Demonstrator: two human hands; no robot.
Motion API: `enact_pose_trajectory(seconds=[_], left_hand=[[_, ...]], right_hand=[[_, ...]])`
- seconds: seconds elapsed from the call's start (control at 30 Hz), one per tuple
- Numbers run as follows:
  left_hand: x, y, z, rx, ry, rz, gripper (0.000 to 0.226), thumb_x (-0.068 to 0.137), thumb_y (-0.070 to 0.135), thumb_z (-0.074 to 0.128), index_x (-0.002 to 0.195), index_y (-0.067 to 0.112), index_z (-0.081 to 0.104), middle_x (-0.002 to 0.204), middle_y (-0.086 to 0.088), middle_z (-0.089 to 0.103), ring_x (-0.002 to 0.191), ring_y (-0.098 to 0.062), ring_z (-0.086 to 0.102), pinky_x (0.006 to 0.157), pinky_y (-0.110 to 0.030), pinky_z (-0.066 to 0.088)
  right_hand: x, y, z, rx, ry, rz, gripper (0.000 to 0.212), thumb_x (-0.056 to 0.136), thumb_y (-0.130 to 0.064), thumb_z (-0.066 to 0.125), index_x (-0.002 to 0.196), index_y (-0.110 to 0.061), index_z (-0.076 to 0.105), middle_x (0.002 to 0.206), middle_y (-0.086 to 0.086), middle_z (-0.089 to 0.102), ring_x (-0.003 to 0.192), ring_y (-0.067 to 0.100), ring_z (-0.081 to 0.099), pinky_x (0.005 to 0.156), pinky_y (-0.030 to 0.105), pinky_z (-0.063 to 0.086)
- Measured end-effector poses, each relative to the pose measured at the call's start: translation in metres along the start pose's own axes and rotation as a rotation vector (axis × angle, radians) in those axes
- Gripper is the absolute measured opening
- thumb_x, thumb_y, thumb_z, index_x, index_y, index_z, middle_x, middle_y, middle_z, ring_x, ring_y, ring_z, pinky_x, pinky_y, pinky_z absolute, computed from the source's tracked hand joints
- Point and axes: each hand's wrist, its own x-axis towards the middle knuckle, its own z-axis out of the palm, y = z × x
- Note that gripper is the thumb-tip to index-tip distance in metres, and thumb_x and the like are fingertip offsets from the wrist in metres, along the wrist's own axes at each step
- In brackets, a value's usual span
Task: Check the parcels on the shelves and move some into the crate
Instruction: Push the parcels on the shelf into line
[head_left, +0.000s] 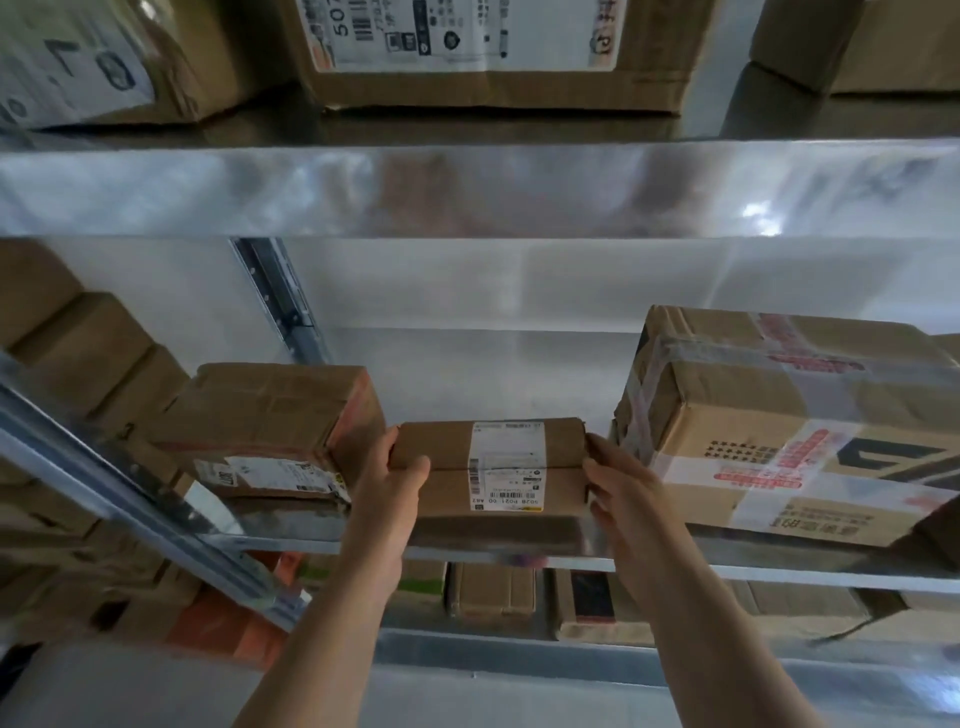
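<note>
Reaching up, the left grip (393, 486) and right grip (626, 491) clasped opposite ends of a small cardboard parcel (441, 451) at the front edge of the metal shelf (779, 570), between a crumpled box (270, 410) and a tape-wrapped carton (769, 410), its shipping label (506, 467) turned outward, seemingly for reading before lifting.

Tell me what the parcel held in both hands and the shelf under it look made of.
The parcel: brown cardboard, matt, creased at its edges, with a white paper label. The shelf: probably galvanised steel, grey and glossy, showing blurred reflections.
</note>
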Motion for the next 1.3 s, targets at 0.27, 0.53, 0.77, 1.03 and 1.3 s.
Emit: enact_pose_trajectory(seconds=[0.27, 0.53, 0.77, 1.03, 1.3], left_hand=[[0.012, -0.014, 0.004, -0.043, 0.038, -0.073, 0.052, 0.102, 0.02, 0.055, 0.152, 0.029, 0.041, 0.14, 0.001, 0.055, 0.12, -0.019, 0.058, 0.102, -0.043, 0.049], [0.004, -0.009, 0.005, -0.027, 0.004, -0.037, 0.056, 0.1, 0.02, 0.057, 0.152, 0.033, 0.039, 0.147, 0.003, 0.053, 0.124, -0.019, 0.057, 0.103, -0.045, 0.049], [-0.025, 0.008, 0.006, -0.013, 0.107, 0.212, 0.057, 0.097, 0.022, 0.058, 0.152, 0.028, 0.041, 0.162, 0.004, 0.034, 0.143, -0.011, 0.036, 0.118, -0.041, 0.033], [-0.069, 0.028, 0.058, -0.017, -0.03, 0.325, 0.055, 0.102, 0.009, 0.053, 0.153, 0.02, 0.039, 0.159, 0.002, 0.039, 0.142, -0.013, 0.04, 0.118, -0.036, 0.034], [-0.101, 0.043, 0.123, -0.051, -0.145, 0.297, 0.053, 0.102, 0.011, 0.053, 0.153, 0.02, 0.04, 0.158, 0.001, 0.042, 0.143, -0.016, 0.042, 0.107, -0.028, 0.036]], right_hand=[[0.017, 0.007, 0.0, 0.009, -0.058, 0.05, 0.034, 0.102, 0.001, 0.046, 0.098, -0.025, 0.067, 0.087, -0.007, 0.078, 0.09, 0.013, 0.07, 0.071, 0.025, 0.051], [0.004, 0.009, 0.004, 0.032, -0.039, 0.059, 0.02, 0.103, -0.006, 0.051, 0.109, -0.018, 0.066, 0.096, -0.007, 0.077, 0.098, 0.013, 0.068, 0.082, 0.027, 0.054], [-0.037, 0.0, -0.007, 0.072, -0.085, -0.038, 0.01, 0.099, -0.013, 0.059, 0.104, -0.021, 0.057, 0.103, -0.015, 0.076, 0.102, 0.002, 0.069, 0.095, 0.033, 0.049], [-0.088, -0.005, -0.049, 0.169, 0.022, -0.104, 0.044, 0.101, -0.015, 0.06, 0.144, -0.019, 0.055, 0.143, -0.006, 0.055, 0.133, 0.018, 0.05, 0.12, 0.044, 0.035], [-0.105, -0.02, -0.107, 0.111, 0.067, -0.182, 0.041, 0.102, -0.013, 0.057, 0.142, -0.024, 0.056, 0.129, -0.015, 0.06, 0.12, 0.007, 0.053, 0.102, 0.023, 0.036]])
